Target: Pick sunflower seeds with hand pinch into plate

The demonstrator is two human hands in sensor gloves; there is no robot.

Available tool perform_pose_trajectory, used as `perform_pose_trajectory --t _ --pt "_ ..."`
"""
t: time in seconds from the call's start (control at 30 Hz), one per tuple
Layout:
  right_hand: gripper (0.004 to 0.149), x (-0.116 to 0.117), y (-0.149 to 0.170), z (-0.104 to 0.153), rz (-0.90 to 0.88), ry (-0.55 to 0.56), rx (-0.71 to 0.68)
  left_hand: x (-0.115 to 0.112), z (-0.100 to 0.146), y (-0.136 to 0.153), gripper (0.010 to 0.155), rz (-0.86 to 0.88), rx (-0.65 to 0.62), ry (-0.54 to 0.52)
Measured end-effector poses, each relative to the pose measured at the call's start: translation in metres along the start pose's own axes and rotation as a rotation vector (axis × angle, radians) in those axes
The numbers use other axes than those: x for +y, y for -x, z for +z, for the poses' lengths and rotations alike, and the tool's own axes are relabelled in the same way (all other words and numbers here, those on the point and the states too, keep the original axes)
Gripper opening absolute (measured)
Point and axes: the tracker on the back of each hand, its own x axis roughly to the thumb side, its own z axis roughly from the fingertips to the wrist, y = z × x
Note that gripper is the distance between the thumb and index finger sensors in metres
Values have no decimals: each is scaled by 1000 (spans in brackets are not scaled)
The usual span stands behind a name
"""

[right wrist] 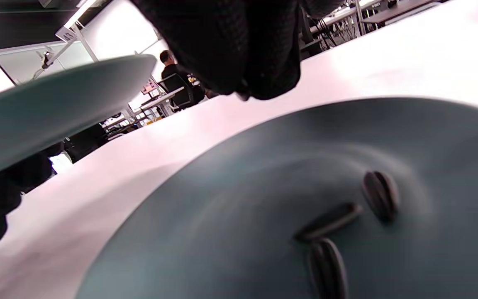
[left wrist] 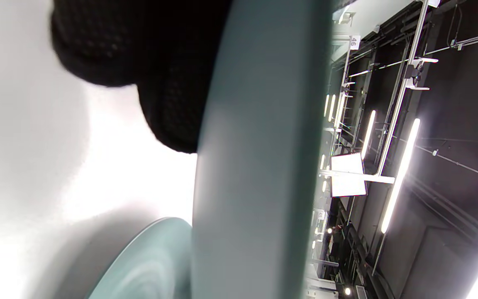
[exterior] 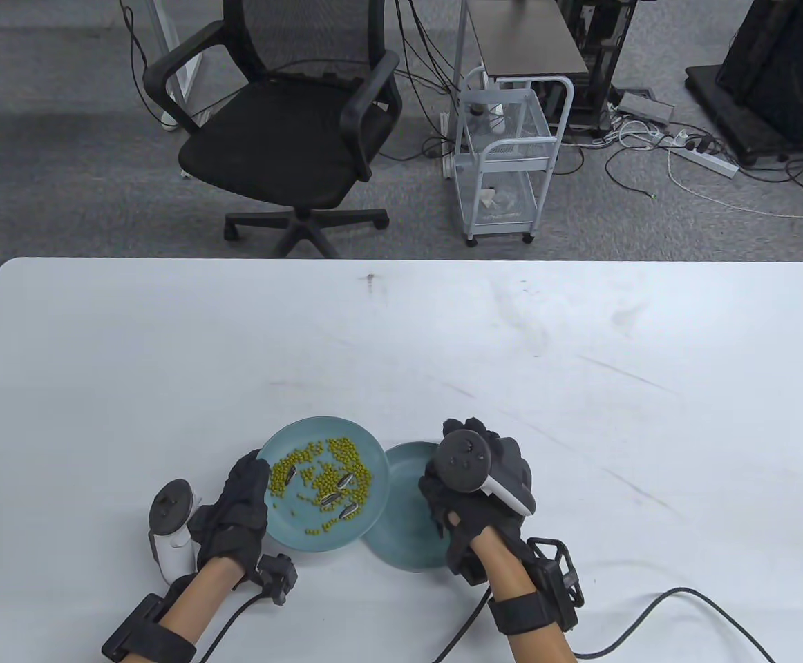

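1. Under the left hand (exterior: pixel 239 504), the mixed plate (exterior: pixel 367 456) is gripped at its near-left rim, fingers curled beneath, and tilted up; its right edge overhangs the neighbouring plate, probably to shorten each carry.
2. Just beyond those fingers, green peas (exterior: pixel 343 452) cover the dish, with a few striped sunflower seeds (exterior: pixel 336 498) left among them, so sorting looks unfinished.
3. Right of that, the target plate (exterior: pixel 401 511) lies flat on the table (exterior: pixel 581 387), three seeds (right wrist: pixel 338 224) already resting directly below the right fingertips (right wrist: pixel 243 62).
4. Above it, the right hand (exterior: pixel 474 483) hovers, fingertips bunched together; something small seems to peek out between them, but whether it is a seed cannot be told.
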Motion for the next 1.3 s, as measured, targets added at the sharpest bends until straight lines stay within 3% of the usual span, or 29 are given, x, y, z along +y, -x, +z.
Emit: perform_pose_trajectory --t 0.37,1.3 --pt "35 17 12 -9 55 -64 60 -4 0 1 50 -5 3 27" --pt "36 14 17 -7 24 -33 75 -4 -1 1 50 -5 -6 39"
